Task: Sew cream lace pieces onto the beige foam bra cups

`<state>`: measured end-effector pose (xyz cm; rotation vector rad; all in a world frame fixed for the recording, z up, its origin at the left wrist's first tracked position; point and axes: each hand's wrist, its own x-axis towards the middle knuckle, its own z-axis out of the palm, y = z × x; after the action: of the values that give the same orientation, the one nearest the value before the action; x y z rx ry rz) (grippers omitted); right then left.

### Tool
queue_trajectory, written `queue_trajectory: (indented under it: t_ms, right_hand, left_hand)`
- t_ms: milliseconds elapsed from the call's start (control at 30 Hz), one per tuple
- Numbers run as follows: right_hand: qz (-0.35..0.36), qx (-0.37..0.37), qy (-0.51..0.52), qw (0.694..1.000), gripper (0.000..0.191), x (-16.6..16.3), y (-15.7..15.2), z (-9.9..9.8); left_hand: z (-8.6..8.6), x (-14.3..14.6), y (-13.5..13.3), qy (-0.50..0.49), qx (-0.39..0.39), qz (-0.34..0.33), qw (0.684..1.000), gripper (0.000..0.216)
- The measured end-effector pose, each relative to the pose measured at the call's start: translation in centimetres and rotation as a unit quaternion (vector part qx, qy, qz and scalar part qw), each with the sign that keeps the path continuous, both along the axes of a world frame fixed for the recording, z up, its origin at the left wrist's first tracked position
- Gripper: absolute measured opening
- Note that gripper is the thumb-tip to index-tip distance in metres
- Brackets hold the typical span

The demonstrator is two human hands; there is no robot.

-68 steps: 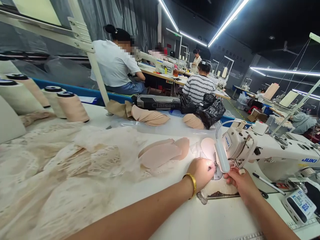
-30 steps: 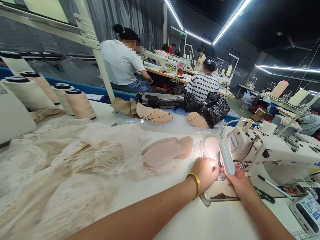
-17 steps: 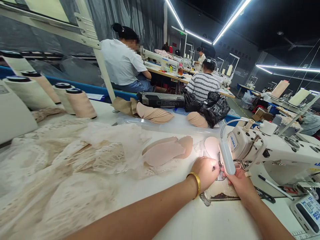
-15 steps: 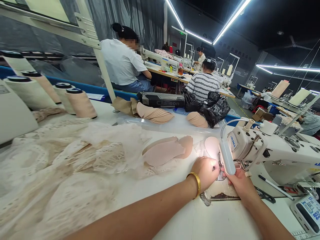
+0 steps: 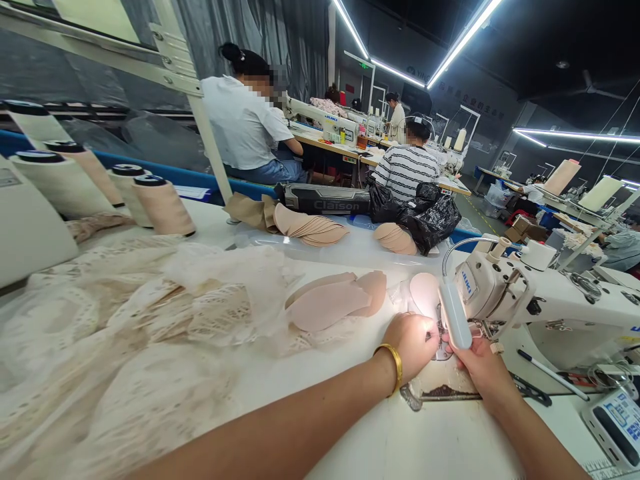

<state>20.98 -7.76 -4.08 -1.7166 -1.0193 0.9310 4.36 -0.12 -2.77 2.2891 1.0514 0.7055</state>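
At the needle of a white sewing machine (image 5: 493, 280), my left hand (image 5: 411, 343) is closed in a pinch, a gold bangle at its wrist. Pale sheer lace fabric (image 5: 399, 295) with a rounded pink piece (image 5: 423, 293) runs out from beneath that hand. Across the metal needle plate (image 5: 443, 355), my right hand (image 5: 477, 363) has its fingers drawn together near the presser foot. The machine's lamp (image 5: 455, 317) partly covers its fingertips, so what they pinch is hidden. Flat pink and tan cut pieces (image 5: 327, 303) lie to the left of my hands.
Cream lace fabric (image 5: 125, 353) is heaped over the left of the table. Thread cones (image 5: 163, 207) stand behind it. Stacked tan pieces (image 5: 310, 227) and a black plastic bag (image 5: 430, 217) line the back edge. A control box (image 5: 617, 420) sits at right. Other people work beyond.
My hands and the fabric at the needle stay practically in place. In the background, the person in the white shirt has shifted slightly.
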Motion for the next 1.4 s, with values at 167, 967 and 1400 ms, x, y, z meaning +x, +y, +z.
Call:
queue_trajectory:
  t_ms: [167, 967, 1400]
  right_hand:
    - [0.006, -0.004, -0.001, 1.0, 0.046, 0.0, 0.0, 0.1]
    - [-0.055, -0.003, -0.041, 0.998, 0.033, -1.5, 0.8, 0.3]
    - [-0.078, 0.002, -0.103, 0.992, 0.02, -2.5, 0.8, 1.4]
  left_hand:
    - [0.0, 0.1, 0.0, 0.003, 0.002, 0.002, 1.0, 0.027]
    - [0.3, 0.0, 0.1, 0.003, -0.013, -0.005, 1.0, 0.024]
    - [0.2, -0.1, 0.2, 0.023, 0.008, -0.003, 1.0, 0.031]
